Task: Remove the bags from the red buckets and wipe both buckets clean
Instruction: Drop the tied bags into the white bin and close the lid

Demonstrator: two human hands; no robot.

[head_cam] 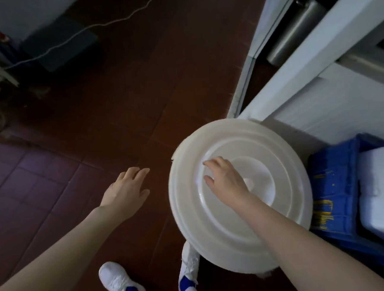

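Observation:
A large round white lid covers whatever stands beneath it on the floor at the lower right; no red bucket and no bag shows. My right hand lies over the lid's raised centre, fingers spread and slightly bent, touching the top. My left hand hovers open above the dark floor, a little to the left of the lid's rim, holding nothing.
A blue plastic crate with a white foam box stands right of the lid. White cabinet panels rise behind it. A white cable crosses the red-brown floor at the back. My white shoes are below.

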